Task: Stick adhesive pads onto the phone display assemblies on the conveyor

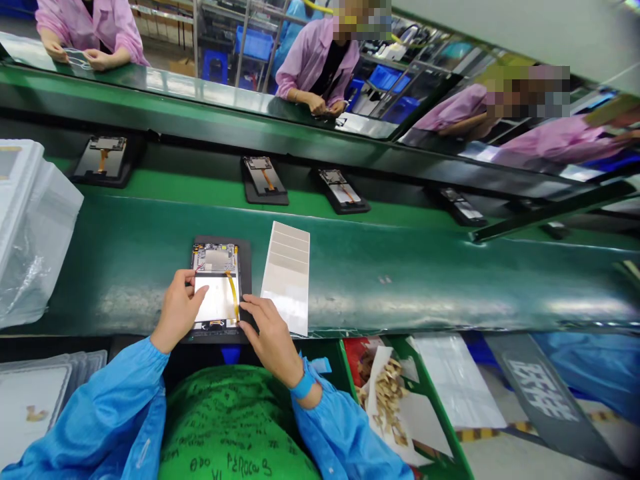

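An opened tablet-like device (216,293) lies on a dark pad (245,257) on the green bench. Its upper part shows a circuit board, and a yellow-orange ribbon (233,298) runs down over the white panel on the right. My left hand (179,307) is at the device's left edge, thumb over the white panel and fingers apart. At the lower right edge, beside the ribbon's lower end, my right hand (270,337) has thumb and forefinger spread apart. To the right lies a pale sheet with strips (286,277).
Beyond the bench, a green conveyor (200,193) carries several similar devices on dark pads. White plastic trays (37,233) are stacked at the left. A green bin (435,407) with small tan pieces sits below right. People in pink work across the line.
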Demonstrator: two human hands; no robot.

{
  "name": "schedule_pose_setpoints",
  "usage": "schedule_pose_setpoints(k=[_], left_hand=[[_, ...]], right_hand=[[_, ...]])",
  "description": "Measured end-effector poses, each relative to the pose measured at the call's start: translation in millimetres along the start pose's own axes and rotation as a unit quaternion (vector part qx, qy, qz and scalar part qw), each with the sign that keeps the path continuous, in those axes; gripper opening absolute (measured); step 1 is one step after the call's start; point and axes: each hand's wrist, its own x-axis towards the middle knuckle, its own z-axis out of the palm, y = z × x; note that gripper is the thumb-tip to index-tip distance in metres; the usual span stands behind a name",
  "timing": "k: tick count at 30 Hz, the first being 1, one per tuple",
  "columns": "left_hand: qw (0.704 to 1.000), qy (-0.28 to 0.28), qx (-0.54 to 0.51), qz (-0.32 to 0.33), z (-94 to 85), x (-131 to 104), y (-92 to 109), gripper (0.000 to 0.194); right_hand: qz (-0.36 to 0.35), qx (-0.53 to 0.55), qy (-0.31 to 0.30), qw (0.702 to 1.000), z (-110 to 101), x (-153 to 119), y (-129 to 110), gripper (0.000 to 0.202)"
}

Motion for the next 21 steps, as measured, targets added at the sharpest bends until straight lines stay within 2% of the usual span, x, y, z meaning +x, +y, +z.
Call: schedule_pose_setpoints(k=[5, 11, 14, 21], left_hand=[[1.0, 0.003, 0.025, 0.01, -0.1, 2, -2, 0.037], [0.987, 0.016, 0.149, 0.054, -2.6, 3, -6, 0.035], [0.975, 0.022, 0.213, 0.054, -4.0, 3, -5, 0.034], [0.961, 0.015, 0.266, 0.067, -6.7, 5, -8, 0.031]], right_hand=[[-0.026, 0.012, -0.051, 0.998, 4, 10, 7, 0.058], [-0.036, 0.014, -0.065, 0.997, 6, 14, 9, 0.053], [-0.041, 0.012, -0.063, 0.997, 6, 16, 9, 0.051], [-0.046, -0.006, -0.057, 0.997, 8, 17, 8, 0.047]])
